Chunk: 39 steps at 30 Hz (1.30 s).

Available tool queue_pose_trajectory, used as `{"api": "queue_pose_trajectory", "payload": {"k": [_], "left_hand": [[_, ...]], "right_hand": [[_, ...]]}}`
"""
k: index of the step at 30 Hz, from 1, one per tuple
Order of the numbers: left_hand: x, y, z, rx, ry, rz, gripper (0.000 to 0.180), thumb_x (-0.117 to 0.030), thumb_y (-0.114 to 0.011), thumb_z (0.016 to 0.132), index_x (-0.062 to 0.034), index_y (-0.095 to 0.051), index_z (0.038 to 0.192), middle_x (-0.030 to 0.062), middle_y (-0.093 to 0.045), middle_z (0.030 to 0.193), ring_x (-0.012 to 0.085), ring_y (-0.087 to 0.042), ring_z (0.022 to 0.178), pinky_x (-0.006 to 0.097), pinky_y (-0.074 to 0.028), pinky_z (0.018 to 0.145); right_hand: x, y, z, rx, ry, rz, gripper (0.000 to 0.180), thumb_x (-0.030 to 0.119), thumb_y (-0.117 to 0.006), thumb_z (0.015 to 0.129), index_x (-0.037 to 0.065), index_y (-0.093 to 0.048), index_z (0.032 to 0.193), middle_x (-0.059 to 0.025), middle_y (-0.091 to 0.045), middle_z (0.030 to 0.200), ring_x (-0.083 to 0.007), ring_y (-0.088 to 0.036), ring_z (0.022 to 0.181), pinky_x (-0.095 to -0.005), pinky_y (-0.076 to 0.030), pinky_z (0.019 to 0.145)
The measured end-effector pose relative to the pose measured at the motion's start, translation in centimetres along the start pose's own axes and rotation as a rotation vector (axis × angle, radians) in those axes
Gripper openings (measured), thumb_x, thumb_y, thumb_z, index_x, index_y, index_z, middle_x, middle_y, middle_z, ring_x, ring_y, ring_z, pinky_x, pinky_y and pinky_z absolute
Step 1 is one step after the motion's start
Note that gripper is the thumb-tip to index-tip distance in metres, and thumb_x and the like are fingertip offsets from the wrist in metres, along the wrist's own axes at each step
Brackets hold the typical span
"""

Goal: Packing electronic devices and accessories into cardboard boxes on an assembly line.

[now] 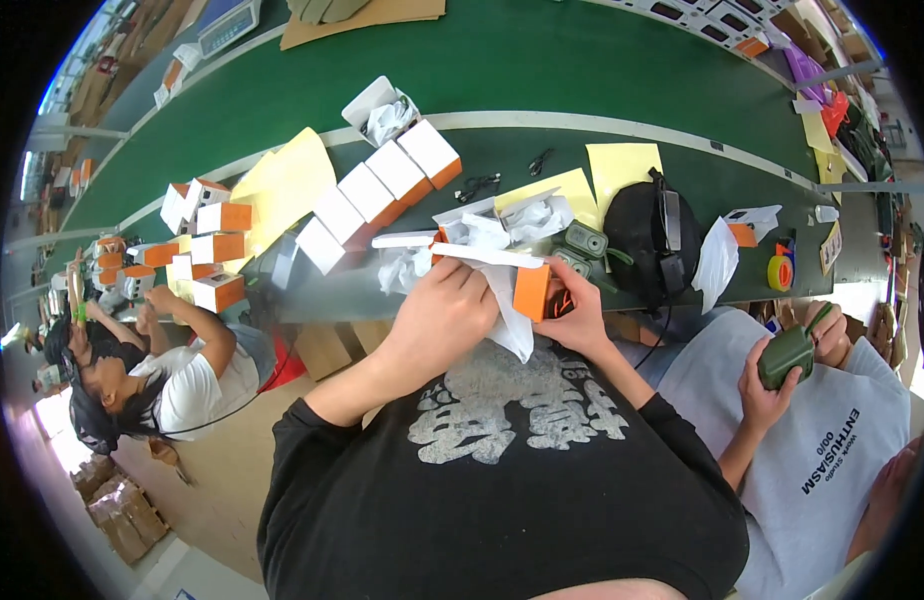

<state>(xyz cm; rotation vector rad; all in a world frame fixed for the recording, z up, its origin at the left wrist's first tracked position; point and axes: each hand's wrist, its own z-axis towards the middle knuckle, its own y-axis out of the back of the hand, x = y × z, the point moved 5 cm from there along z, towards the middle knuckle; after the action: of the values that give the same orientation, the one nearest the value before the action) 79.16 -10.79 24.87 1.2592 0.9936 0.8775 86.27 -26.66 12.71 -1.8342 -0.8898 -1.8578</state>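
A small white-and-orange box point(530, 291) is between my hands, close to my chest at the table's near edge. My left hand point(444, 308) is closed at its left side, fingers curled along the white edge; the fingertips are partly hidden. A thin white plastic bag point(514, 330) hangs below the box between the hands. My right hand point(579, 312) grips the orange end, with a dark cable partly visible by its fingers. Just beyond, open boxes hold white bags point(539, 219). Two green handheld devices point(586, 240) lie beyond my right hand.
A row of white-and-orange boxes point(364, 192) runs diagonally at left, more boxes point(220, 248) farther left. Black cables point(477, 187), yellow sheets point(622, 167), a black bag point(642, 235) and yellow tape point(780, 273) lie on the table point(542, 80). At right, a co-worker holds a green device point(786, 356).
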Motion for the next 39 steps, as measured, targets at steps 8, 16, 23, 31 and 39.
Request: {"api": "queue_pose_trajectory", "payload": {"k": [8,16,23,31,39], "left_hand": [[0.9,2.6,-1.3,-0.350,-0.045,-0.357,0.019,-0.007,-0.069,0.066,-0.0028,-0.065,0.084,0.0064,-0.062,0.083,0.0223,-0.063,0.080,0.032,-0.049,0.075],[1.0,2.4,-1.4,-0.426,-0.010,-0.254,0.028,-0.004,-0.068,0.068,-0.0013,-0.068,0.095,0.0088,-0.066,0.095,0.0241,-0.065,0.086,0.035,-0.054,0.072],[0.3,1.6,-1.8,-0.443,0.005,-0.285,0.028,-0.008,-0.070,0.070,-0.0009,-0.066,0.097,0.0074,-0.063,0.099,0.0260,-0.062,0.092,0.035,-0.052,0.078],[1.3,1.3,-0.5,-0.287,0.114,-0.358,0.020,-0.008,-0.072,0.074,-0.0018,-0.067,0.092,0.0116,-0.061,0.110,0.0267,-0.056,0.107,0.039,-0.047,0.087],[2.2,-2.3,-1.0,-0.178,0.289,-0.444,0.018,-0.004,-0.066,0.078,-0.0019,-0.068,0.096,0.0113,-0.067,0.085,0.0269,-0.067,0.073,0.036,-0.053,0.065]], "right_hand": [[1.3,0.5,-0.2,-0.028,0.113,-0.067,0.068,0.005,-0.085,0.061,0.000,-0.057,0.123,-0.0038,-0.064,0.102,-0.0061,-0.055,0.075,-0.0214,-0.047,0.070],[1.9,0.7,-0.1,-0.002,0.186,-0.199,0.072,0.005,-0.085,0.058,0.002,-0.057,0.124,-0.0051,-0.063,0.103,-0.0087,-0.056,0.073,-0.0224,-0.048,0.068],[1.2,0.4,-0.4,0.034,0.120,-0.159,0.074,0.008,-0.085,0.056,0.002,-0.057,0.124,-0.0063,-0.063,0.101,-0.0109,-0.056,0.071,-0.0238,-0.049,0.068],[1.9,0.9,-0.3,-0.001,0.104,-0.266,0.071,0.009,-0.083,0.060,0.003,-0.054,0.125,-0.0158,-0.062,0.117,-0.0263,-0.065,0.101,-0.0315,-0.052,0.082],[3.0,1.5,-0.1,-0.066,0.325,-0.347,0.071,0.005,-0.081,0.059,0.003,-0.056,0.125,-0.0147,-0.061,0.119,-0.0226,-0.064,0.090,-0.0283,-0.053,0.073]]}}
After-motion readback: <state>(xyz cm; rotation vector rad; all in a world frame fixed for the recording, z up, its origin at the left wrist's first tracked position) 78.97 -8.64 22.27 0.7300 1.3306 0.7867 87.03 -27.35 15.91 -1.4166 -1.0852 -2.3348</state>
